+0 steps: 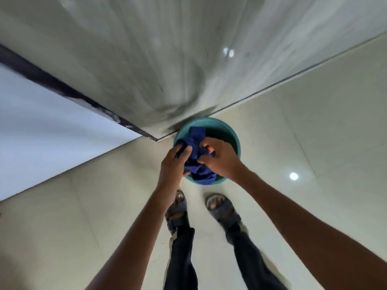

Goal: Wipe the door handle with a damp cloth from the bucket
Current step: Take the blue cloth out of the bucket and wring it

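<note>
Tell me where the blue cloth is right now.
In the head view, the blue cloth is bunched between the left hand and right hand, held over the green bucket on the floor by the door's bottom corner.

Glossy floor tiles (314,143), crumpled cloth (196,162), plastic bucket (234,135)

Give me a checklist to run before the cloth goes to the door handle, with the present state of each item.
1. Cloth in hand: ok, the left hand and right hand both have a grip on the blue cloth.
2. Cloth over the green bucket for drips: ok.
3. Cloth damp, not dripping: cannot tell.
4. Door handle in view: not ok, only the grey door face shows.
5. Feet clear of the bucket: ok.
</note>
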